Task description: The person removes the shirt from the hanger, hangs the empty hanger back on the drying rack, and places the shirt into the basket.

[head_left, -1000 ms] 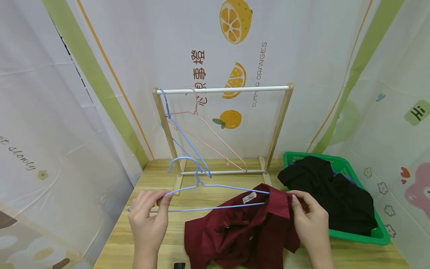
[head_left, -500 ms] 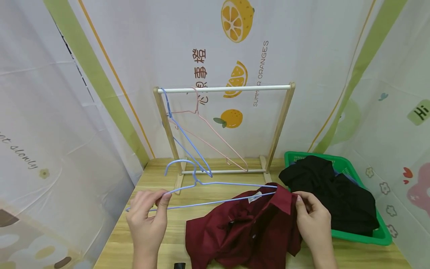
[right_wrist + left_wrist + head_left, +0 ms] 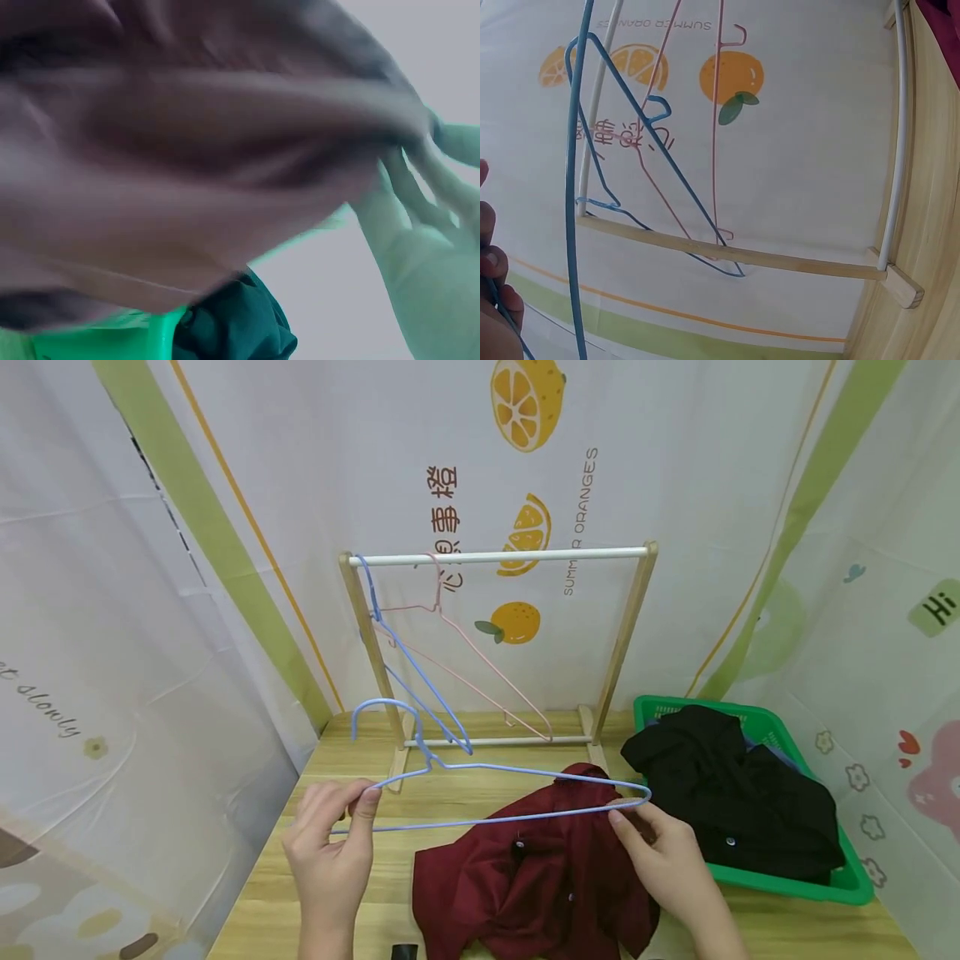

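Note:
In the head view my left hand (image 3: 330,839) pinches the left shoulder of a blue wire hanger (image 3: 517,768) between thumb and fingers. The hanger is held up over the table, its hook pointing up and left. A dark red buttoned shirt (image 3: 525,877) lies crumpled below and behind it. The hanger's right end shows whole, in front of the shirt. My right hand (image 3: 663,852) is at that end, its fingertips pinching the shirt's upper edge beside the lower bar. In the right wrist view the shirt (image 3: 187,165) spreads blurred from the fingers.
A wooden rack (image 3: 630,635) with a white top rail stands behind, with a blue hanger (image 3: 420,668) and a pink hanger (image 3: 487,668) hooked at its left. A green basket (image 3: 787,885) holding black clothing (image 3: 735,793) stands at right. A small black object (image 3: 403,952) lies at the front edge.
The hanger's right end, earlier inside the shirt collar, is now out in front of it. My right hand has moved left and slightly down; the collar has dropped from view.

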Tool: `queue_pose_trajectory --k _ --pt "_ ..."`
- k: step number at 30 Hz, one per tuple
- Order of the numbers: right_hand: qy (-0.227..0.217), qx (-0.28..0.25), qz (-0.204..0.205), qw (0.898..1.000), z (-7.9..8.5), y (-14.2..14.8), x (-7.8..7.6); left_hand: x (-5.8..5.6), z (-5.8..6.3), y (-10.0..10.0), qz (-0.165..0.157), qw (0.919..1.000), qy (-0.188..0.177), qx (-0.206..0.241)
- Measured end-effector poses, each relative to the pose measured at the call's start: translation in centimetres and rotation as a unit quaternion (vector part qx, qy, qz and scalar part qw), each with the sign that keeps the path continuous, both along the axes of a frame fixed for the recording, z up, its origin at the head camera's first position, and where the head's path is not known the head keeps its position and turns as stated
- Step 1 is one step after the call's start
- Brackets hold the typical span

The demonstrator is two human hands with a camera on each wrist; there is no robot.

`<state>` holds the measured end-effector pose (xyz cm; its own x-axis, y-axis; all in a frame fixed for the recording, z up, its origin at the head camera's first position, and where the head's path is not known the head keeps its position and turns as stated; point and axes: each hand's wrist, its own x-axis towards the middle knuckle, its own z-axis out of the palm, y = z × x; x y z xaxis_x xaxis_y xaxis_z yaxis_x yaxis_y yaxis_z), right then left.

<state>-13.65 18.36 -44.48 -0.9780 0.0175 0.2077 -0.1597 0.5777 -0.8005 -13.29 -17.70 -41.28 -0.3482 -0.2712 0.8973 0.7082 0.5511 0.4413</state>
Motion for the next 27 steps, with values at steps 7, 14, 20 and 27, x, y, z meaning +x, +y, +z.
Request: queue_pose_trajectory --k 7,14,20,27 --pt "-0.033 0.061 0.184 0.98 -0.2 0.5 -0.1 -0.3 -0.2 0.2 0.002 0.9999 -0.005 -0.013" --pt "0.092 0.081 0.065 0.99 1.1 1.2 0.0 -0.5 -0.4 0.3 -0.001 0.9994 -0.014 -0.033" --pt "0.24 0.031 0.044 0.969 2.7 1.5 0.7 -0.6 -0.6 0.7 -0.019 0.9979 -0.029 -0.055" --pt "0.293 0.061 0.104 0.948 3.3 1.3 1.0 -1.0 -0.6 1.7 -0.039 0.9962 -0.039 -0.067"
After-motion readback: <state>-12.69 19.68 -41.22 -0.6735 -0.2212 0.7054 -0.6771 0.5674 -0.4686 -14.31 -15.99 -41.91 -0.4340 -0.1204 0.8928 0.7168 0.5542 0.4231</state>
